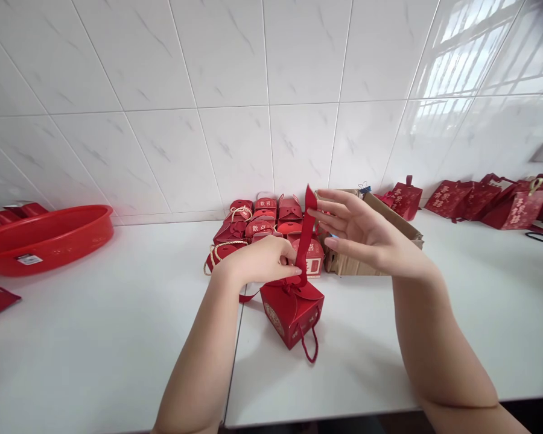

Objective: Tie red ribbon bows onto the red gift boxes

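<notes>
A small red gift box (304, 308) with a round gold pattern on one side stands on the white table. A dark red cord handle (314, 352) hangs down its front. From a knot on its lid rises a red ribbon (306, 241), its pointed end sticking up. My left hand (266, 260) is closed on the ribbon just above the lid, thumb against fingers. To the right, my right hand (359, 229) has its fingers stretched out and apart, fingertips against or just behind the ribbon's upper part. Another ribbon tail (248, 298) trails left of the box.
Several red gift boxes (261, 226) sit grouped against the tiled wall. Right of them is a cardboard box (350, 265). More red boxes (516, 208) line the far right, near a black loop (542, 237). A large red basin (49, 244) stands at left on the white table (131, 325).
</notes>
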### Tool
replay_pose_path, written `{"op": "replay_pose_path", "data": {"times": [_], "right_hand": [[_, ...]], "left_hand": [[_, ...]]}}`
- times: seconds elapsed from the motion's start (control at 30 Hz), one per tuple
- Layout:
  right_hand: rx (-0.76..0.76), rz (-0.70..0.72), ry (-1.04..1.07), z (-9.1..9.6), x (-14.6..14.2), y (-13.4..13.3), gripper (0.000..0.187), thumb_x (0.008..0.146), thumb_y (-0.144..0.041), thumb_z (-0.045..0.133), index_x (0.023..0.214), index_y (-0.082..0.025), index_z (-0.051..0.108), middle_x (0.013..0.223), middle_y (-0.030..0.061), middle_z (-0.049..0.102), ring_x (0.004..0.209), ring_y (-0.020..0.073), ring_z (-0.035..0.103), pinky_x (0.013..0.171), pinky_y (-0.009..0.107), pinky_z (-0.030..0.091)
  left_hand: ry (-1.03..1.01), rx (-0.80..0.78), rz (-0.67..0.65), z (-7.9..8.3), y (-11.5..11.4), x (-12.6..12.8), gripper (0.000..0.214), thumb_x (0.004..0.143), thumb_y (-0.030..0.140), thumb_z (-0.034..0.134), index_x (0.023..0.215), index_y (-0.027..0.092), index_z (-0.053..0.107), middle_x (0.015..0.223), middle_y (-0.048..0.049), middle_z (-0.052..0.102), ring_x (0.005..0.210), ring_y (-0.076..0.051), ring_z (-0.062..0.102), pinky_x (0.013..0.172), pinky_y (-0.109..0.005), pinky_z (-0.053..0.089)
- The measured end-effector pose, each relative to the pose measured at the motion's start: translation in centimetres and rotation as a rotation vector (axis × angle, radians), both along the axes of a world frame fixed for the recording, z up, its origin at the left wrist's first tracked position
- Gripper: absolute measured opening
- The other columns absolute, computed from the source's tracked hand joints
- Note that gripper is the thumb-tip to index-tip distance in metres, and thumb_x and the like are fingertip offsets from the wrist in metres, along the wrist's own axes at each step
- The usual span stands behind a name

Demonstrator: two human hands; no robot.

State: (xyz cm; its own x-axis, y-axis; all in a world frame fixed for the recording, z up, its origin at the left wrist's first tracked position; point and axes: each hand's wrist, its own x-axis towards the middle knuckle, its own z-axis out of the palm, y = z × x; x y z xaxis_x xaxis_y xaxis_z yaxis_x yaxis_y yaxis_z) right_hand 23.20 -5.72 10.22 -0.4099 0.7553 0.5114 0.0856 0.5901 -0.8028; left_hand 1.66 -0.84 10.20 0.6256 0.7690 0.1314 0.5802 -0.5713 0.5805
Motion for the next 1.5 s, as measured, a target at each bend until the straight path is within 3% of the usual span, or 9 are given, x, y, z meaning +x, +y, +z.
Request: {"op": "replay_pose_path", "data": {"times": [0.13, 0.27, 0.5, 0.63, 0.8, 0.97, 1.13, 1.37, 1.5], "right_hand": [[0.010, -0.188, -0.243, -0.8, -0.1, 1.1, 0.075, 0.084, -0.035, 0.060, 0.147, -0.032, 0.019, 0.153, 0.0044, 0.025, 0.141, 0.0248, 0.025, 0.112, 0.044, 0.033], [-0.018, -0.357, -0.628, -1.1, -0.2, 1.6, 0.070, 0.081, -0.039, 0.059, 0.145, -0.036, 0.029, 0.154, 0.0005, 0.023, 0.141, 0.0305, 0.022, 0.106, 0.047, 0.039], [-0.150, -0.226, -0.942, -1.2, -0.1, 1.8, 0.067, 0.076, -0.030, 0.062, 0.139, -0.041, 0.041, 0.153, -0.0048, 0.023, 0.120, 0.0316, 0.052, 0.079, 0.036, 0.053], [-0.139, -0.257, -0.829, -1.4, 0.0, 1.8, 0.082, 0.072, -0.040, 0.069, 0.144, -0.038, 0.031, 0.152, -0.0006, 0.028, 0.116, 0.0316, 0.056, 0.082, 0.038, 0.053], [-0.096, -0.135, -0.522, -2.5, -1.5, 2.2, 0.086, 0.070, -0.046, 0.071, 0.145, -0.032, 0.031, 0.135, 0.0060, 0.053, 0.120, 0.0286, 0.053, 0.092, 0.040, 0.050], [-0.084, -0.207, -0.147, -7.1, -3.6, 2.1, 0.080, 0.072, -0.038, 0.073, 0.140, -0.028, 0.032, 0.115, 0.0087, 0.064, 0.107, 0.0236, 0.061, 0.086, 0.039, 0.053], [-0.144, -0.355, 0.084, -11.3, -4.8, 1.6, 0.055, 0.075, -0.037, 0.070, 0.124, -0.021, 0.050, 0.103, 0.0082, 0.070, 0.095, 0.0218, 0.066, 0.086, 0.038, 0.053], [-0.098, -0.421, 0.080, -11.4, -6.2, 0.7, 0.024, 0.082, -0.036, 0.061, 0.095, -0.018, 0.071, 0.095, 0.0060, 0.072, 0.090, 0.0235, 0.065, 0.079, 0.033, 0.052], [-0.161, -0.409, 0.152, -11.2, -6.6, 0.3, 0.024, 0.083, -0.037, 0.059, 0.079, -0.017, 0.071, 0.085, 0.0052, 0.071, 0.086, 0.0220, 0.064, 0.075, 0.030, 0.051]], "left_hand": [[0.238, -0.063, 0.004, 0.3, 0.2, -0.1, 0.019, 0.075, 0.033, 0.055, 0.061, 0.021, 0.054, 0.059, 0.0008, 0.054, 0.046, -0.013, 0.043, 0.041, -0.026, 0.024], [0.289, -0.018, 0.033, 0.4, 0.5, -0.2, 0.019, 0.080, 0.030, 0.045, 0.063, 0.021, 0.046, 0.061, 0.0012, 0.049, 0.047, -0.011, 0.037, 0.041, -0.026, 0.024], [0.349, 0.036, 0.081, 0.6, 0.1, -0.1, 0.024, 0.085, 0.037, 0.038, 0.066, 0.021, 0.039, 0.062, 0.0010, 0.049, 0.047, -0.012, 0.037, 0.042, -0.027, 0.024], [0.371, 0.004, 0.094, 0.5, -0.2, -0.1, 0.026, 0.084, 0.038, 0.038, 0.065, 0.021, 0.034, 0.061, 0.0010, 0.045, 0.046, -0.012, 0.036, 0.043, -0.028, 0.024], [0.376, -0.027, 0.109, 0.6, -0.6, 0.0, 0.026, 0.086, 0.037, 0.035, 0.066, 0.021, 0.037, 0.062, 0.0003, 0.047, 0.045, -0.012, 0.038, 0.044, -0.029, 0.025], [0.403, -0.001, 0.128, 0.8, -0.8, 0.2, 0.029, 0.088, 0.040, 0.032, 0.068, 0.021, 0.039, 0.063, -0.0007, 0.050, 0.048, -0.014, 0.043, 0.045, -0.028, 0.027], [0.413, 0.018, 0.112, 0.7, -0.7, 0.6, 0.030, 0.090, 0.039, 0.030, 0.068, 0.021, 0.038, 0.064, -0.0004, 0.050, 0.047, -0.013, 0.040, 0.044, -0.027, 0.028], [0.431, 0.053, 0.123, 0.7, -1.2, 1.7, 0.030, 0.089, 0.035, 0.028, 0.066, 0.020, 0.040, 0.062, -0.0025, 0.052, 0.049, -0.014, 0.043, 0.047, -0.029, 0.030], [0.460, 0.089, 0.148, 0.6, -1.0, 1.4, 0.030, 0.089, 0.035, 0.029, 0.071, 0.021, 0.049, 0.074, -0.0069, 0.059, 0.083, -0.026, 0.055, 0.061, -0.032, 0.040]]}}
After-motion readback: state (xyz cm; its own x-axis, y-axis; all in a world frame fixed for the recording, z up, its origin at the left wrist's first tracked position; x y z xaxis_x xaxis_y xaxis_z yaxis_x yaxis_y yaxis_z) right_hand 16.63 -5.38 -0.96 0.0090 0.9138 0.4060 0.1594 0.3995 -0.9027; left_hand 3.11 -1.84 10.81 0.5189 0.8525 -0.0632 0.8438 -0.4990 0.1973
